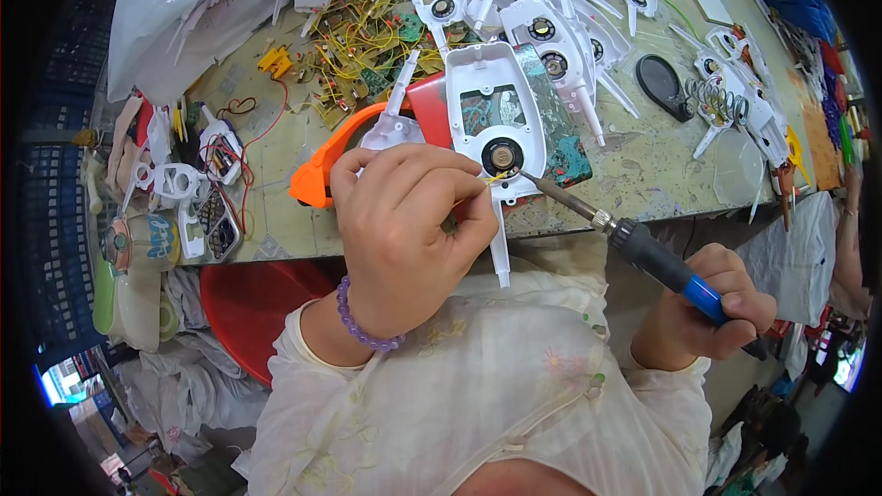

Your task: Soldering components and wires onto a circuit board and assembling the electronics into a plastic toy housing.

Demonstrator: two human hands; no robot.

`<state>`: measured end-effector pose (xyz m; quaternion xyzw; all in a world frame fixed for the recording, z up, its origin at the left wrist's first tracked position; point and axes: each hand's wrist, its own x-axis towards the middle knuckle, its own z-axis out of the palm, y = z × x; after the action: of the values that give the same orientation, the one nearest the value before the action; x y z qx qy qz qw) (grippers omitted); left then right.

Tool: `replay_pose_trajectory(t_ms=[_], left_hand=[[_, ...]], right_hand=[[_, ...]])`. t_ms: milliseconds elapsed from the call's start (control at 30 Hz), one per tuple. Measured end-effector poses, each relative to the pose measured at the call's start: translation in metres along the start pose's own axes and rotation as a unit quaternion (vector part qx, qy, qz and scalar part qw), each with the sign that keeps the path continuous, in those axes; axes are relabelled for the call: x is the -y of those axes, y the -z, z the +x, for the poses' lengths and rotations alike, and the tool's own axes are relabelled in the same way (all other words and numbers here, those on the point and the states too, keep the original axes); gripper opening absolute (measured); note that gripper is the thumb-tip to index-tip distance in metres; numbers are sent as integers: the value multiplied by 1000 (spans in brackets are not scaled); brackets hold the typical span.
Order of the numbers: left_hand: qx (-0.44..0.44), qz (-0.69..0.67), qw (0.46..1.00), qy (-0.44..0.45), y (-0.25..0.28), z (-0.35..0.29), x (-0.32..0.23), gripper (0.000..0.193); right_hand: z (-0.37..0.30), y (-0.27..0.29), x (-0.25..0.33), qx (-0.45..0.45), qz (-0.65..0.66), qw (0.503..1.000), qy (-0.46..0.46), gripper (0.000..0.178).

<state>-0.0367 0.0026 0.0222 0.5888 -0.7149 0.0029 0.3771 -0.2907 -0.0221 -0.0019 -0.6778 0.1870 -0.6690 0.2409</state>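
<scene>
My right hand (712, 312) is wrapped around the blue and black handle of a soldering iron (650, 253). The iron's tip meets the edge of a round black speaker (502, 157) set in a white plastic housing (497, 62). My left hand (409, 211), with a purple bead bracelet at the wrist, pinches a thin yellow wire (493, 178) beside the same speaker; its fingertips are partly hidden. Under the housing lies a flat block with a red end (430, 110) and a teal-stained surface (567, 154). An orange tool (317, 170) shows beyond my left fingers.
Wired circuit boards (367, 46) lie heaped at the back left. White housings with speakers (542, 28) pile up behind the work. A black oval lid (663, 85) and a metal spring (721, 101) are at the right. A red basin (262, 308) stands below the table edge.
</scene>
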Motion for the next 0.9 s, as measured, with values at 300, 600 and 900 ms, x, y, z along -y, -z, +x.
replay_pose_trajectory(t_ms=[300,600,900], left_hand=[[-22,-37,999,-4,-1,-2,1,15],[22,8,999,-24,11,-4,-3,23],[5,3,1000,4,-1,5,-3,15]], right_hand=[[0,0,0,-19,0,1000,6,38],[2,-6,0,-103,-37,994,0,33],[1,-1,1,-67,-19,998,-1,36]])
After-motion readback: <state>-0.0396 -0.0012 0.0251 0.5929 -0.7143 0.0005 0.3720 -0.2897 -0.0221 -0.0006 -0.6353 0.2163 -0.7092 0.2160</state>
